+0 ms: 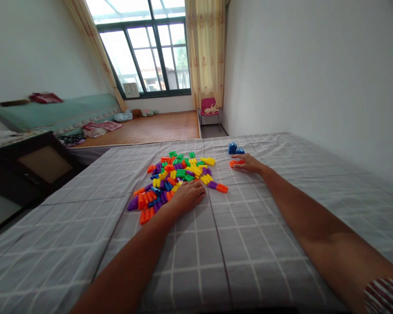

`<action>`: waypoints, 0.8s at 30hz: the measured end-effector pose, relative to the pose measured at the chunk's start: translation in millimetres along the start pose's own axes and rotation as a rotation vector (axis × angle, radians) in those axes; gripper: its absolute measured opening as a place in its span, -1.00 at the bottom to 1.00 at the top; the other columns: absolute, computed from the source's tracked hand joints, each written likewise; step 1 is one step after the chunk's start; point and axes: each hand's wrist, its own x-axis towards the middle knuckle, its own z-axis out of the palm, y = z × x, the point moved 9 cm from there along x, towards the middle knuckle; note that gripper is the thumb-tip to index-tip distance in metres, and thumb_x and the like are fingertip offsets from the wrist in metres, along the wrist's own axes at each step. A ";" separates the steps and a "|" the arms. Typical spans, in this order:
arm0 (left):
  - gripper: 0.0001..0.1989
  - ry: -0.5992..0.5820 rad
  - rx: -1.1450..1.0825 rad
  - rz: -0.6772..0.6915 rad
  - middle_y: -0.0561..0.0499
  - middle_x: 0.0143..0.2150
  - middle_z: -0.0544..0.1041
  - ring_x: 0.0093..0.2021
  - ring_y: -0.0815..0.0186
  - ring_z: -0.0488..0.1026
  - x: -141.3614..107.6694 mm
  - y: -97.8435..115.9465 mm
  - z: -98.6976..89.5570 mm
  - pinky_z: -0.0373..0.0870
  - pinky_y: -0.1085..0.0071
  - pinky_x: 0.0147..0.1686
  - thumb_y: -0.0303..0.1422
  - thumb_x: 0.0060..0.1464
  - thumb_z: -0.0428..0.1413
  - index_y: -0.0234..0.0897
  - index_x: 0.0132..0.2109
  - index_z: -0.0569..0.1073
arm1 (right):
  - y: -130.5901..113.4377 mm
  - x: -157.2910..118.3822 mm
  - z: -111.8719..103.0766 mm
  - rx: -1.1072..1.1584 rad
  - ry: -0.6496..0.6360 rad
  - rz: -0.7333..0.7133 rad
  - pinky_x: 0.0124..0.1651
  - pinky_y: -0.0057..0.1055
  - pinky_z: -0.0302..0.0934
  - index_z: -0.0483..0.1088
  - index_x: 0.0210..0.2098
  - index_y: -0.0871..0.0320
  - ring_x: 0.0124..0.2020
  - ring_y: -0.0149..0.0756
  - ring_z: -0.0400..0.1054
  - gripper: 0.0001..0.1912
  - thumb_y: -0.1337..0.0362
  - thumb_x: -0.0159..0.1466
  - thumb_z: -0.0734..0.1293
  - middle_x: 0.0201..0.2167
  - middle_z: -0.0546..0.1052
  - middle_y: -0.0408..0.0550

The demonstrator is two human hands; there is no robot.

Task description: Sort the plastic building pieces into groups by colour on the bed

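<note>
A loose pile of plastic building blocks in orange, yellow, green, purple and blue lies on the grey checked cloth. My left hand rests palm down at the near right edge of the pile, its fingers loosely extended and nothing visible in them. To the right of the pile, my right hand has its thumb and fingers around an orange block. Just beyond that hand stand some blue blocks grouped together. A purple and orange joined piece lies between my hands.
The checked cloth covers a wide flat surface with a few wrinkles. Beyond it are a low bed with a brown mat and a pink chair. A dark cabinet stands at the left, and a white wall runs along the right.
</note>
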 end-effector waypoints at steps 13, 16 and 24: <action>-0.80 0.017 0.044 -0.045 0.00 -0.12 0.50 -0.08 0.28 0.40 1.3 0.1 0.8 0.25 0.33 -0.11 -0.30 0.25 -0.05 -0.16 -0.15 0.47 | 1.2 -1.2 5.7 -0.055 0.085 -0.031 0.13 -0.12 0.20 0.42 0.10 0.19 0.00 -0.05 0.39 -0.47 0.08 0.18 0.33 0.00 0.52 0.09; -0.78 0.020 0.057 -0.076 -0.01 -0.12 0.51 -0.09 0.26 0.41 1.2 -1.3 1.1 0.24 0.29 -0.09 -0.33 0.25 -0.06 -0.15 -0.13 0.48 | -6.2 -0.5 -5.0 -0.105 0.163 -0.011 0.15 -0.09 0.17 0.43 0.07 0.18 0.04 -0.02 0.35 -0.53 0.09 0.24 0.26 0.03 0.51 0.09; -0.73 0.196 -0.022 -0.278 -0.03 -0.09 0.54 -0.06 0.26 0.43 -13.5 -49.1 -41.3 0.29 0.33 -0.06 -0.29 0.25 -0.07 -0.17 -0.10 0.52 | -57.5 -3.2 -10.2 -0.029 0.227 -0.034 0.01 -0.14 0.28 0.47 -0.03 0.13 -0.06 -0.07 0.40 -0.62 0.12 0.28 0.20 -0.10 0.55 0.06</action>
